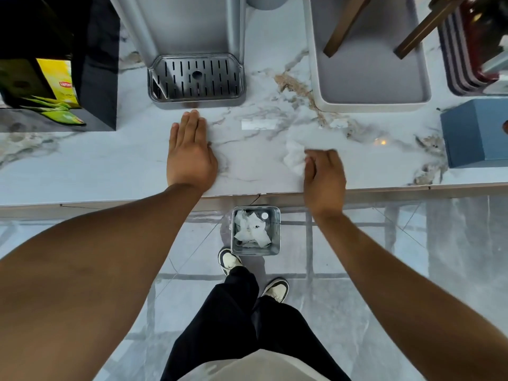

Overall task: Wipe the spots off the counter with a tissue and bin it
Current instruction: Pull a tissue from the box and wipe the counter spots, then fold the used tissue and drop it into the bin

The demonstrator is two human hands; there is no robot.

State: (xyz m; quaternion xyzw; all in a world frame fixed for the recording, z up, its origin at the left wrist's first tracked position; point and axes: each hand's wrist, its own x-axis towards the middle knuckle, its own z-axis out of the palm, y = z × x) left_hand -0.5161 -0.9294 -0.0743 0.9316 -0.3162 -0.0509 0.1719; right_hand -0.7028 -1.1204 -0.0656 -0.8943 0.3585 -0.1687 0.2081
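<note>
My right hand (324,174) is closed on a crumpled white tissue (294,156) and presses it onto the white marble counter (110,166) near the front edge. The tissue looks blurred. My left hand (189,152) lies flat on the counter, palm down with its fingers together, left of the tissue and holding nothing. A small square metal bin (276,232) stands on the floor below the counter edge, between my arms, with used white tissues inside. No distinct spots show on the veined marble around the tissue.
A grey dispenser with a slotted drip tray (196,78) stands behind my left hand. At the back right is a grey tray (371,86). A blue box (475,133) sits at the right edge, a black stand with yellow tea packets (59,83) at the left.
</note>
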